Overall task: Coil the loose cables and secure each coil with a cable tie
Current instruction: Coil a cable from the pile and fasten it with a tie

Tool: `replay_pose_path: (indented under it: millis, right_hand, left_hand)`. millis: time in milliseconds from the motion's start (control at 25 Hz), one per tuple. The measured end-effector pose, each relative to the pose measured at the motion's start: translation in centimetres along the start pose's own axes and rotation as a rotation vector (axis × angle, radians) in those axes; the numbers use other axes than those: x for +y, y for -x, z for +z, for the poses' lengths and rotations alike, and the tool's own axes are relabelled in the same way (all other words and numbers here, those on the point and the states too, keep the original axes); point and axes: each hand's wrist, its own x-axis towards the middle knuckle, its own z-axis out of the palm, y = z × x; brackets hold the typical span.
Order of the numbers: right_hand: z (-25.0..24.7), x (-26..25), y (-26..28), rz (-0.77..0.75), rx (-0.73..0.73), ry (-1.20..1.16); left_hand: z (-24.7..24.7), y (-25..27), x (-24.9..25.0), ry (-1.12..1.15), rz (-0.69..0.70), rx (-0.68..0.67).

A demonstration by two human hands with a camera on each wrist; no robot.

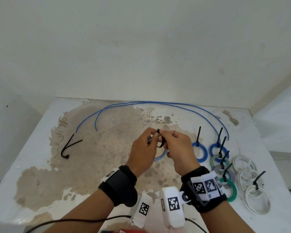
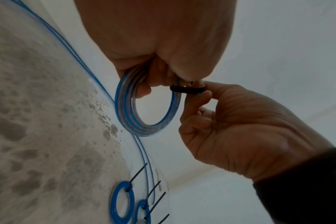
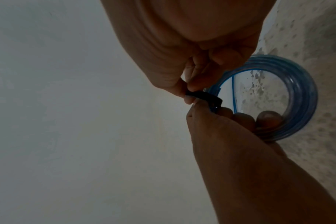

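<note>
Both hands are raised above the table point(image 1: 40, 148). My left hand point(image 1: 154, 137) holds a small blue cable coil point(image 1: 160, 157), with its fingers curled through the ring point(image 2: 144, 125). A black cable tie point(image 1: 160, 140) loops around the coil's upper side. My right hand point(image 1: 165, 139) pinches the tie point(image 3: 203, 97) between thumb and forefinger. The left thumb and forefinger touch the tie's head point(image 1: 158, 131). Two long loose blue cables point(image 1: 141, 103) arc across the back of the table.
Tied coils lie in rows at the right: blue ones point(image 1: 199, 153), grey and green ones point(image 1: 228, 190), white ones point(image 1: 257, 201). Spare black ties point(image 1: 69, 147) lie at the left. Walls close in behind and on both sides.
</note>
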Motion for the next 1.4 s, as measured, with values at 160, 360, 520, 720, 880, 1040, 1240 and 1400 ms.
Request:
replay_pose_path:
  millis: [160, 360, 520, 720, 880, 1040, 1240, 1400]
  right_hand:
    - [0.1, 0.1, 0.4, 0.045, -0.086, 0.100]
    - [0.4, 0.4, 0.8, 0.021, -0.050, 0.037]
    - [0.6, 0.1, 0.2, 0.080, -0.054, 0.037]
    - [-0.4, -1.4, -1.1, 0.016, -0.147, 0.293]
    - [-0.8, -2.0, -2.0, 0.077, -0.220, 0.251]
    - [-0.4, -2.4, -2.1, 0.036, -0.234, 0.228]
    - [0.2, -2.5, -2.7, -0.061, -0.166, 0.210]
    - [0.6, -2.3, -3.8, -0.075, -0.097, 0.146]
  left_hand:
    - [-0.6, -0.6, -0.7, 0.081, -0.115, 0.005]
    - [-0.7, -0.1, -0.6, 0.049, -0.060, 0.003]
    - [-0.9, 0.5, -0.6, -0.015, 0.015, 0.009]
    - [-1.8, 0.8, -0.4, 0.031, -0.103, -0.090]
    - [-1.7, 1.1, 0.2, 0.137, -0.272, -0.117]
    - [-2.1, 1.1, 0.7, 0.217, -0.315, -0.091]
    - [-2.5, 1.3, 0.9, 0.207, -0.269, -0.135]
    - [-3.0, 1.1, 0.9, 0.212, -0.256, -0.190]
